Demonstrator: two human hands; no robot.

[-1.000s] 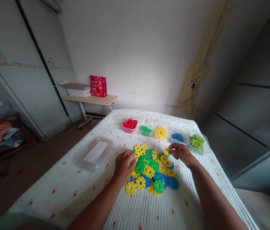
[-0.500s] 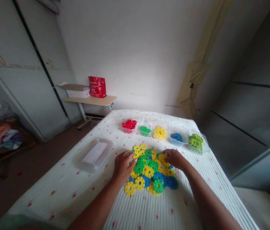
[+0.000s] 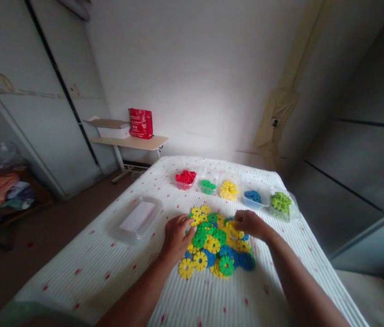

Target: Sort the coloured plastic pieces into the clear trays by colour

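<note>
- Right up close, the white ribbed bed cover [image 3: 212, 304] runs out ahead, dotted with red marks.
- Here's the near edge of the loose pile of notched discs [image 3: 212, 234], spread on that cover between the two hands: two yellow discs at the near left, a green disc [image 3: 226, 266] lying on yellow, blue discs [image 3: 246, 261] at the near right.
- Left hand [image 3: 178, 232] is at the pile's left side, thumb and fingers spread apart, fingertips at the yellow and green discs, nothing lifted.
- Over to the right hand [image 3: 242, 223]: fingers curled down at the pile's far right, touching yellow discs; whether they pinch one, I can't tell.
- Off to the left, well apart from the pile, a clear plastic box [image 3: 156, 217] with a white sheet [image 3: 137, 217] showing in it.
- Beyond the pile, a row of clear tubs [image 3: 264, 196]; from the right, lime-green pieces [image 3: 281, 202], blue pieces [image 3: 253, 196], yellow pieces [image 3: 229, 190], green pieces [image 3: 208, 185] and red pieces [image 3: 185, 176].
- Way back left, a red bag [image 3: 141, 123] stands beside a white carton [image 3: 114, 131] near the wall [image 3: 192, 81].
</note>
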